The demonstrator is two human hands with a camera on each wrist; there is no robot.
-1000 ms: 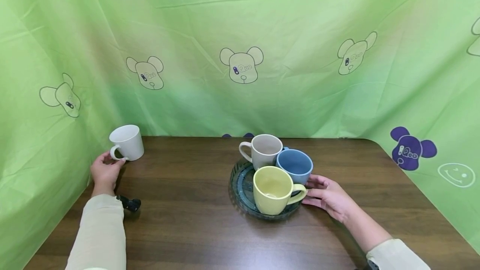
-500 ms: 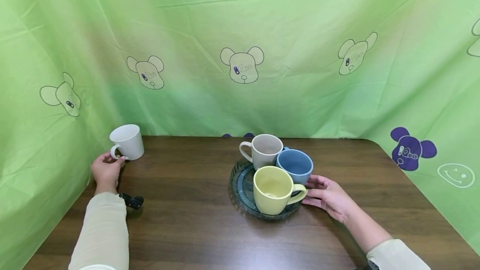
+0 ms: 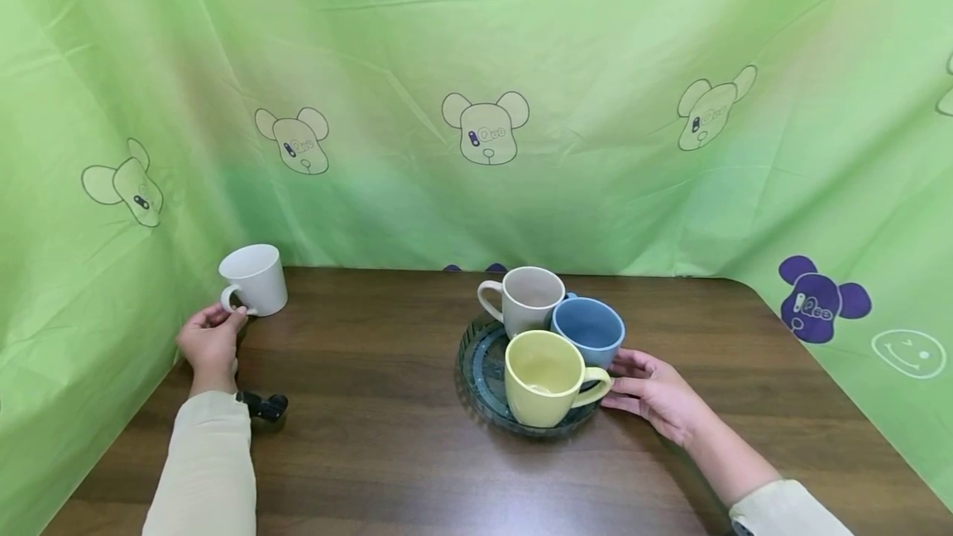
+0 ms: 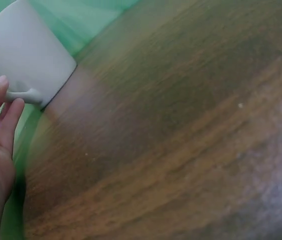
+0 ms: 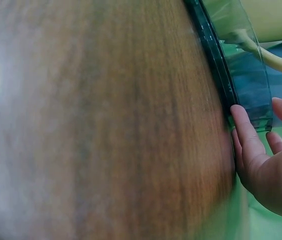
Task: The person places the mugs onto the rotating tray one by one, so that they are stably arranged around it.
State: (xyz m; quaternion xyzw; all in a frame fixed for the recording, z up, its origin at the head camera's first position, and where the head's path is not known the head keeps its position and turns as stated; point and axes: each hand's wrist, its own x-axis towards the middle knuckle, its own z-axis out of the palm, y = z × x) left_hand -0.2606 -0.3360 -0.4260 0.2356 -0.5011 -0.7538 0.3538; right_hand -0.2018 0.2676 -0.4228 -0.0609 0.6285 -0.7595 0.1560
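At the back left, a white mug point(image 3: 256, 281) stands upright at the table's corner. My left hand point(image 3: 208, 344) pinches the lower part of its handle between thumb and fingers; the left wrist view shows this mug point(image 4: 28, 55) close up. A dark green see-through round tray point(image 3: 476, 379) bears three mugs: a pale grey one point(image 3: 524, 304) at the back, a blue one point(image 3: 590, 333) at the right and a yellow one point(image 3: 539, 387) in front. With nearly straight, spread fingers, my right hand point(image 3: 658, 395) touches the right side of the tray point(image 5: 253, 100).
The brown wooden table point(image 3: 357, 404) reaches back to a green printed curtain point(image 3: 372, 189), which also closes off both sides. The yellow mug's handle point(image 3: 594, 387) sticks out over the tray's rim, close to the right hand's fingers. Table surface lies between the white mug and the tray.
The left forearm has shifted slightly to the right while the hand keeps its pinch on the mug's handle. The head view has shifted a little. The mugs, tray and right hand stay put.
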